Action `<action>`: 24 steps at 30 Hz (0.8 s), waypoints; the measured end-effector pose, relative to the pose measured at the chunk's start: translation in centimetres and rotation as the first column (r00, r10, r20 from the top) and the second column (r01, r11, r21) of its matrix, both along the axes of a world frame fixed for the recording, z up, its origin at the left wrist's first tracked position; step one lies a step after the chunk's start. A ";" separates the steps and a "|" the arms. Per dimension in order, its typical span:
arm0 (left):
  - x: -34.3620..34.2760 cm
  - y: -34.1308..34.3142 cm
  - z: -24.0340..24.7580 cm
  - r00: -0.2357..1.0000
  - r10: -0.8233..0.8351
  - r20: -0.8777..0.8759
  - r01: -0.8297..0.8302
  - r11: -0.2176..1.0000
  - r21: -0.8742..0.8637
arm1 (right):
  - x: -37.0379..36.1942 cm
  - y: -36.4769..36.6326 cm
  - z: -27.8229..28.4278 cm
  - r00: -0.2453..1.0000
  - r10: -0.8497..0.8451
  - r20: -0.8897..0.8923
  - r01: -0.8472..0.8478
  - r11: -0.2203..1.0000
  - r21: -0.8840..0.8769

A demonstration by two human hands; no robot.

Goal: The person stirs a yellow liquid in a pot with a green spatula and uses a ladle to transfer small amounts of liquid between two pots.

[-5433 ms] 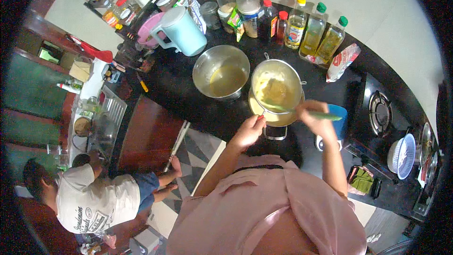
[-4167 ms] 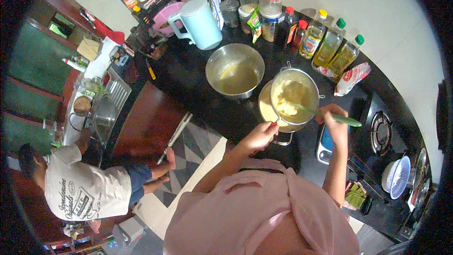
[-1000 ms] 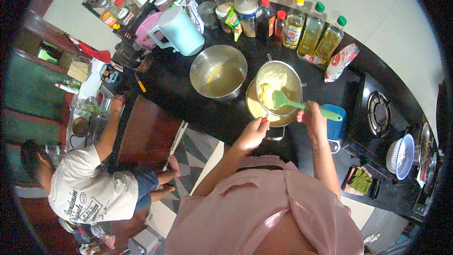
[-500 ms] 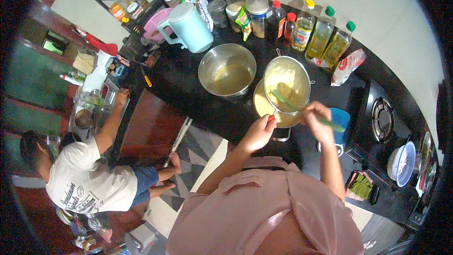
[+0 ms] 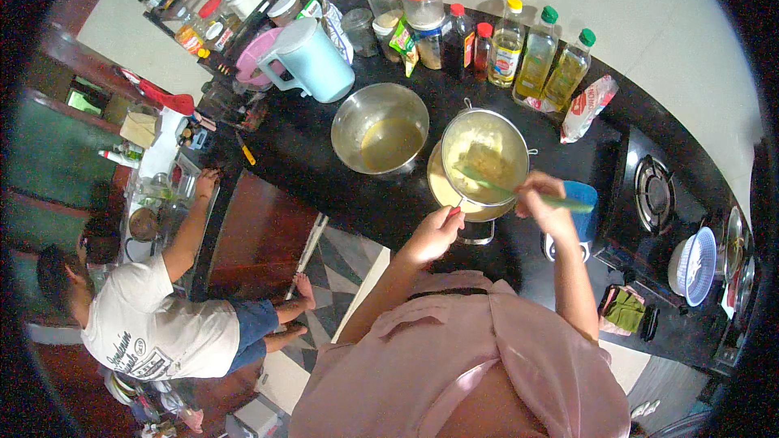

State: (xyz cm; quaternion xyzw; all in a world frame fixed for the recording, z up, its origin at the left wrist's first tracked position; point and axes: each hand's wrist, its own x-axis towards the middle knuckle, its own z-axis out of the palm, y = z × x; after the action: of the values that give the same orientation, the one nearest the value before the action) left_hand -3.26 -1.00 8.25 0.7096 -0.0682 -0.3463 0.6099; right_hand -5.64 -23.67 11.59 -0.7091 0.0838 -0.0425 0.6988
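Observation:
My left hand (image 5: 436, 235) is closed round the red handle of a round mesh strainer (image 5: 456, 131). The strainer rests over a pot (image 5: 477, 236) with pale yellow liquid in it. A pale, creamy mixture (image 5: 492, 143) coats the mesh. My right hand (image 5: 542, 195) grips a green spatula (image 5: 574, 205), whose head lies inside the strainer against the mesh. To the left of the strainer stands a wide steel bowl (image 5: 344, 122) with some thin yellowish liquid at its bottom.
Oil bottles (image 5: 535, 57), jars and a light blue pitcher (image 5: 311, 61) line the back of the black counter. A blue container on a scale (image 5: 579, 215) stands beside my right hand. Farther right are a gas stove (image 5: 654, 193) and a basket (image 5: 696, 268). Another person (image 5: 162, 316) works at the left.
The whole view has shifted slightly. The spatula has moved within the strainer, and the pale mixture looks thinner on the mesh. Both hands keep their hold.

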 end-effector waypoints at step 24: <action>-0.7 -0.4 -0.3 0.994 0.025 -0.106 -0.020 0.999 0.047 | 1.2 0.4 -0.4 0.911 -0.196 0.364 0.325 0.883 -0.338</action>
State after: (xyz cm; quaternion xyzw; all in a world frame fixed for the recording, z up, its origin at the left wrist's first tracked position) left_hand -4.00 -1.37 7.95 0.7045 -0.0196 -0.3785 0.6001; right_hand -4.46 -23.27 11.15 -0.7997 0.0550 -0.2672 0.5348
